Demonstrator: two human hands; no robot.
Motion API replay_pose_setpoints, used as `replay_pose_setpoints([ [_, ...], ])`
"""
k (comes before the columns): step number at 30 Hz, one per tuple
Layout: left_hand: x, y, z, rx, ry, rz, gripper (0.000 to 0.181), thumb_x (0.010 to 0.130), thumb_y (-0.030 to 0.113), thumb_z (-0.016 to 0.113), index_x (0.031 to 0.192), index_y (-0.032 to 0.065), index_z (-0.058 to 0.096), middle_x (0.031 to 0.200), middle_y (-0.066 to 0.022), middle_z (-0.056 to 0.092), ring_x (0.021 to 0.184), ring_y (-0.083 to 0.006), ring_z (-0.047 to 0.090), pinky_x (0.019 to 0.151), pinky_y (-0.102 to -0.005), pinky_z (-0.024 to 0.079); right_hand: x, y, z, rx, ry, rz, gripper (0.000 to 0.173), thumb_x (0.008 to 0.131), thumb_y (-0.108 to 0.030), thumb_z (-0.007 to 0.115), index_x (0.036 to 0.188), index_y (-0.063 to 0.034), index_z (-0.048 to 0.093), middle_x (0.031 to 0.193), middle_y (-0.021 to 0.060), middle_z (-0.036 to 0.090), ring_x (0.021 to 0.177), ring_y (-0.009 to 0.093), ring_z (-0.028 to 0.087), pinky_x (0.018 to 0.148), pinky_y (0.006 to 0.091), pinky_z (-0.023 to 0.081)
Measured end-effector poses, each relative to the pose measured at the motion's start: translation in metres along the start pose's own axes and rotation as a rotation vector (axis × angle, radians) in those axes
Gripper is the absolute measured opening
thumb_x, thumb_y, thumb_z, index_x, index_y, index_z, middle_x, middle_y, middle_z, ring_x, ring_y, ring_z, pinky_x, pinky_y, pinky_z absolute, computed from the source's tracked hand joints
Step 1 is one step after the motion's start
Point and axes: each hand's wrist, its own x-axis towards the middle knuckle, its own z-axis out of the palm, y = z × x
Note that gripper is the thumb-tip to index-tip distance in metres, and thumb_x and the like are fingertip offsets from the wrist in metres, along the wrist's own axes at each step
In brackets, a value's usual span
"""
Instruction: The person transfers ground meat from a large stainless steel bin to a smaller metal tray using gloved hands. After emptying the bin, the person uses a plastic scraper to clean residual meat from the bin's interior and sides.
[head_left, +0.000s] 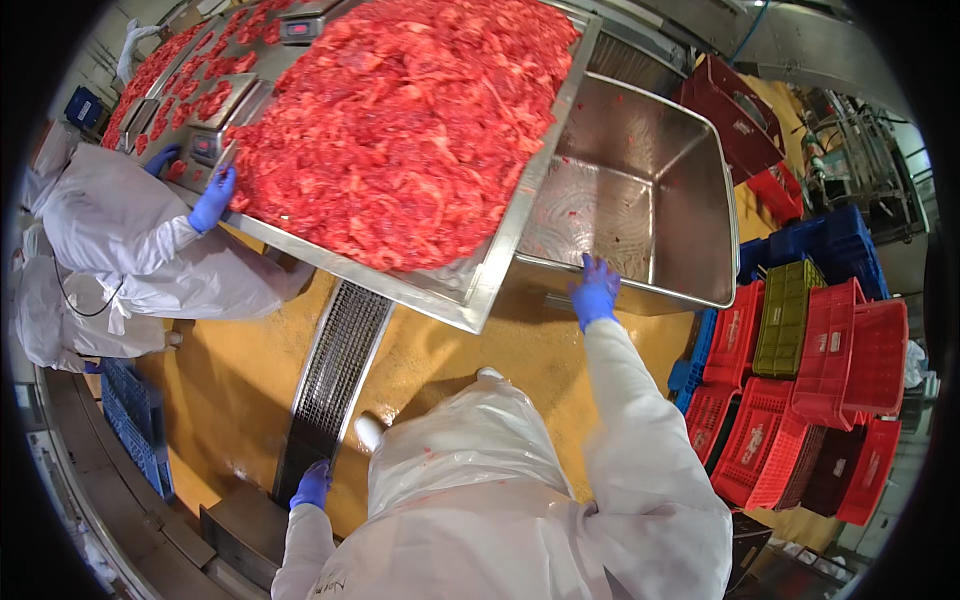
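My right hand (595, 292), in a blue glove, is at the near rim of a deep stainless steel tub (686, 187), its fingers hooked over the edge. Small scraps of meat cling to the tub's inner walls and floor. Down by my left side hangs my left hand (311, 486), also gloved in blue, above a floor drain grate (330, 375); nothing shows in it, and its fingers are too small to make out. A big heap of raw red meat trimmings (405, 135) covers the steel table (480, 300) ahead, left of the tub.
At the left, a co-worker in white (142, 217) has gloved hands at the table edge by a digital scale (206, 144). Stacked red crates (757, 442), a green crate (787, 319) and blue crates (840, 240) stand right. A blue crate (135, 420) leans left on the yellow floor (217, 397).
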Motion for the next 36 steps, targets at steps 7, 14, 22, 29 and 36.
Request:
replay_pose_setpoints([
  [7, -0.108, 0.084, 0.080, -0.192, 0.003, 0.099, 0.043, 0.092, 0.026, 0.048, 0.132, 0.0088, 0.046, 0.109, -0.0077, 0.058, 0.096, -0.0170, 0.053, 0.084, -0.0335, 0.043, 0.050, 0.116, 0.017, -0.045, -0.128, -0.197, 0.027, 0.072, -0.034, 0.070, 0.087, -0.0112, 0.068, 0.082, 0.0136, 0.066, 0.083, 0.032, 0.064, 0.078, 0.0421, 0.048],
  [14, -0.069, 0.077, 0.100, 0.156, 0.072, -0.028, 0.039, 0.093, 0.030, 0.044, 0.128, 0.0131, 0.049, 0.110, -0.0090, 0.061, 0.092, -0.0221, 0.059, 0.081, -0.0386, 0.046, 0.077, 0.153, 0.039, -0.158, -0.224, -0.417, 0.032, 0.078, -0.043, 0.063, 0.081, -0.0113, 0.067, 0.083, 0.0142, 0.067, 0.078, 0.032, 0.065, 0.069, 0.0429, 0.050],
  [22, -0.134, 0.138, 0.239, 0.029, 0.087, 0.187, 0.036, 0.094, 0.026, 0.046, 0.126, 0.0120, 0.051, 0.105, -0.0054, 0.060, 0.089, -0.0183, 0.055, 0.077, -0.0332, 0.043, 0.080, 0.158, 0.033, 0.057, -0.197, -0.681, 0.014, 0.078, -0.017, 0.056, 0.081, -0.0094, 0.067, 0.077, 0.0143, 0.067, 0.073, 0.030, 0.066, 0.063, 0.0414, 0.052],
  [29, -0.241, 0.085, 0.387, 0.090, 0.144, 0.003, 0.035, 0.091, 0.029, 0.050, 0.120, 0.0107, 0.056, 0.098, -0.0051, 0.062, 0.079, -0.0147, 0.055, 0.069, -0.0302, 0.044, 0.096, 0.253, 0.031, 0.105, -0.191, -0.792, 0.015, 0.078, -0.019, 0.057, 0.076, -0.0087, 0.067, 0.073, 0.0134, 0.066, 0.068, 0.031, 0.066, 0.060, 0.0436, 0.051],
  [36, -0.306, -0.014, 0.438, -0.124, 0.221, -0.095, 0.036, 0.091, 0.030, 0.048, 0.122, 0.0129, 0.055, 0.102, -0.0064, 0.061, 0.082, -0.0168, 0.056, 0.072, -0.0314, 0.046, 0.089, 0.375, 0.011, 0.014, -0.257, -0.920, 0.026, 0.076, -0.037, 0.064, 0.081, -0.0107, 0.062, 0.074, 0.0109, 0.064, 0.072, 0.031, 0.063, 0.067, 0.0440, 0.048],
])
